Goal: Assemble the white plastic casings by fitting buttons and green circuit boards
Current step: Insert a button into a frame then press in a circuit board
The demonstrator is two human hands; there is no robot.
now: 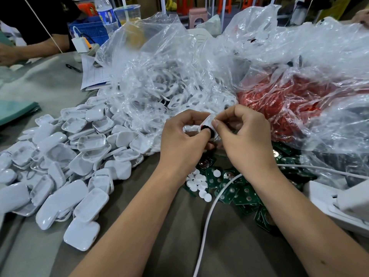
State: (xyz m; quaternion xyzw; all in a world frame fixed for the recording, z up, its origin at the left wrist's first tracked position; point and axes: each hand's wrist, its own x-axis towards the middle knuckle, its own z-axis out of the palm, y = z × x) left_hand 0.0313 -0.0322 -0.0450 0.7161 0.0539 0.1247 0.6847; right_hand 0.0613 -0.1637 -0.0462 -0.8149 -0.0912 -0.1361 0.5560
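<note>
Both hands meet above the table's middle around one white casing (207, 121) with a dark and red part showing at its lower edge. My left hand (183, 136) grips the casing from the left, thumb against the dark part. My right hand (245, 136) pinches the casing's right edge with thumb and fingers. Below the hands lie several round white buttons (199, 183) and a spread of green circuit boards (239, 194). A big heap of white casing halves (79, 156) covers the left of the table.
Clear plastic bags (179, 66) of casings and a bag of red parts (295, 102) fill the back. A white cable (209, 216) runs down between my arms. A white device (339, 204) sits at the right edge. Another person's arm (30, 50), papers (93, 74) and a bottle (106, 15) are far left.
</note>
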